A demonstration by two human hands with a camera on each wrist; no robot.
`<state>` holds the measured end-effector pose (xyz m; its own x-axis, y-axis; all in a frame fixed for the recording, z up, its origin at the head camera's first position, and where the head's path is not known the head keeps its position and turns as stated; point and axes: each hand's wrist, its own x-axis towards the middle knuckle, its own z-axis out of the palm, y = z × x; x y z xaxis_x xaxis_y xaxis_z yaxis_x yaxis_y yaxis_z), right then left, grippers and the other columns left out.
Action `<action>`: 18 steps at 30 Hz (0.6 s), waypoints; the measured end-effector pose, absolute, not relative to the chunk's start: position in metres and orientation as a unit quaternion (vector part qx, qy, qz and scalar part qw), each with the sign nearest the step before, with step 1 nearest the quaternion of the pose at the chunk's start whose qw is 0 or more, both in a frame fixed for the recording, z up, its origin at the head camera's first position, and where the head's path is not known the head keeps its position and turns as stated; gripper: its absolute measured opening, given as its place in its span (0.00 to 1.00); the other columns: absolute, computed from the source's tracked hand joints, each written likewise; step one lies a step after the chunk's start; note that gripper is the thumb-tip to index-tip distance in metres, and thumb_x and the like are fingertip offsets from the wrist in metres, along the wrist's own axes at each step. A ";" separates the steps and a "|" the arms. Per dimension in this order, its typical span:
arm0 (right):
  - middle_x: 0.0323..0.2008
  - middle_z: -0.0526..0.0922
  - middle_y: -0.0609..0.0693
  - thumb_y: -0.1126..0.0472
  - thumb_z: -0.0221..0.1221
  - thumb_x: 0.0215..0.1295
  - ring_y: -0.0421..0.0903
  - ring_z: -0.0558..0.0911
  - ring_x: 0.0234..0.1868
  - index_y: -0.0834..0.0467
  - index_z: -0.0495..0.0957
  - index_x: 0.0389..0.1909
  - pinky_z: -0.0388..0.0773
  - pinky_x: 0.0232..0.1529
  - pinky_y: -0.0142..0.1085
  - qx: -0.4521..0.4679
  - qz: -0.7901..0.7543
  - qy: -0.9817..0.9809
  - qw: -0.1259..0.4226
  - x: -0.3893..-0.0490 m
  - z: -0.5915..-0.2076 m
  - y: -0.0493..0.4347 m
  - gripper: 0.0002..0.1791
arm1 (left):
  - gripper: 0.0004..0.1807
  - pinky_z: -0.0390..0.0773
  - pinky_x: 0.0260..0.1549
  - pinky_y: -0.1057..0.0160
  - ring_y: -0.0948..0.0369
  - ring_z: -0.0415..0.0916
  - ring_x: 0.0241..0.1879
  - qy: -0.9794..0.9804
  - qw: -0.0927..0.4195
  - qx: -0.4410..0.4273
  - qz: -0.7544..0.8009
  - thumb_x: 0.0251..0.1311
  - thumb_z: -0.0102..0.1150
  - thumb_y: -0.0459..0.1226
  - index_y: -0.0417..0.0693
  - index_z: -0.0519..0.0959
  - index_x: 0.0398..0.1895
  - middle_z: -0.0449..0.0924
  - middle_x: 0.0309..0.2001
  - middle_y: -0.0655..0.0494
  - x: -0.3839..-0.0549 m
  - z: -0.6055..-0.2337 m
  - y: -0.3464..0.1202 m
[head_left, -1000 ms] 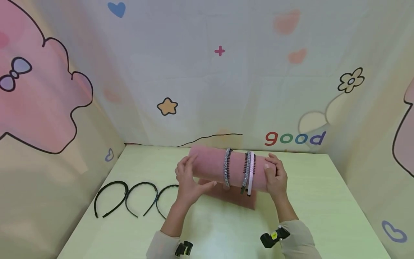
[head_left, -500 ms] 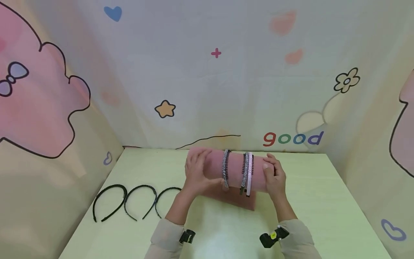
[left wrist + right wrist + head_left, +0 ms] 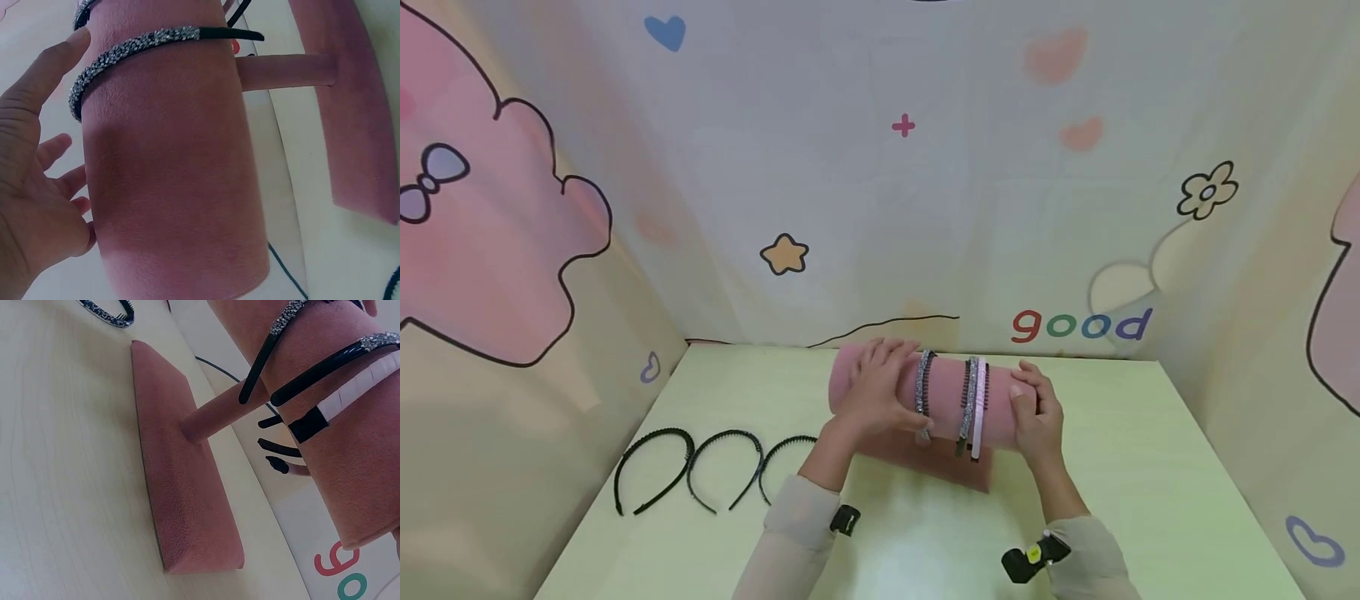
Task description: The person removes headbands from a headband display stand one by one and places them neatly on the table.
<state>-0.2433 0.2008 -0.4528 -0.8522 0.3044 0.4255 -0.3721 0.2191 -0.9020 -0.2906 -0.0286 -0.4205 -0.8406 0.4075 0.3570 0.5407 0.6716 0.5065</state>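
Note:
A pink plush headband display stand [image 3: 880, 454] stands on the table, its thick horizontal roll [image 3: 1007, 404] carried on a short post [image 3: 219, 415] above a flat base [image 3: 181, 487]. Around the roll sit a glittery headband [image 3: 921, 387] on the left, and on the right another glittery headband [image 3: 967, 404] beside a pale pink one [image 3: 979, 408]. My left hand [image 3: 880, 392] reaches around the roll with spread fingers, the thumb near the left glittery headband. In the left wrist view a gap shows between palm and roll. My right hand [image 3: 1037, 417] grips the roll's right end.
Dark toothed headbands lie in a row on the table's left: one at the far left [image 3: 617, 475], one in the middle [image 3: 756, 475], and a third [image 3: 763, 479] partly behind my left forearm. A printed curtain [image 3: 850, 167] borders the table's back edge.
My left hand has moved right along the roll, from its left end up to the left glittery headband. The right hand keeps its hold on the right end.

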 end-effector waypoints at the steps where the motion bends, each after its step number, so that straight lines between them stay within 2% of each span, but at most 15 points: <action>1: 0.61 0.66 0.62 0.68 0.46 0.66 0.53 0.63 0.63 0.70 0.70 0.49 0.61 0.56 0.33 0.025 0.626 -0.730 0.273 -0.242 -0.452 0.200 0.14 | 0.59 0.40 0.61 0.42 0.51 0.40 0.68 -0.912 0.099 -0.263 -0.298 0.26 0.79 0.53 0.61 0.58 0.69 0.57 0.65 0.56 -0.292 -0.418 -0.028; 7: 0.60 0.67 0.62 0.68 0.47 0.66 0.51 0.65 0.60 0.70 0.70 0.49 0.61 0.53 0.29 0.026 0.622 -0.731 0.281 -0.241 -0.454 0.199 0.14 | 0.65 0.41 0.61 0.46 0.50 0.42 0.67 -0.935 0.048 -0.273 -0.220 0.22 0.77 0.59 0.62 0.54 0.71 0.56 0.66 0.55 -0.298 -0.411 -0.026; 10: 0.60 0.67 0.62 0.66 0.48 0.67 0.53 0.65 0.60 0.70 0.70 0.50 0.62 0.54 0.30 0.024 0.614 -0.737 0.280 -0.242 -0.455 0.199 0.14 | 0.67 0.42 0.60 0.45 0.50 0.45 0.66 -0.939 0.039 -0.281 -0.195 0.20 0.77 0.60 0.62 0.53 0.71 0.55 0.67 0.52 -0.298 -0.411 -0.026; 13: 0.61 0.67 0.57 0.64 0.52 0.65 0.52 0.64 0.62 0.66 0.70 0.51 0.63 0.56 0.35 0.014 0.613 -0.744 0.267 -0.248 -0.463 0.204 0.15 | 0.67 0.42 0.59 0.45 0.50 0.45 0.65 -0.940 0.047 -0.281 -0.186 0.19 0.78 0.60 0.64 0.52 0.72 0.55 0.67 0.50 -0.299 -0.414 -0.026; 18: 0.63 0.65 0.48 0.60 0.58 0.62 0.49 0.62 0.63 0.59 0.70 0.53 0.63 0.58 0.46 -0.008 0.609 -0.760 0.229 -0.257 -0.474 0.212 0.19 | 0.68 0.43 0.60 0.47 0.51 0.46 0.65 -0.946 0.069 -0.268 -0.167 0.16 0.78 0.60 0.69 0.52 0.71 0.55 0.67 0.53 -0.298 -0.421 -0.024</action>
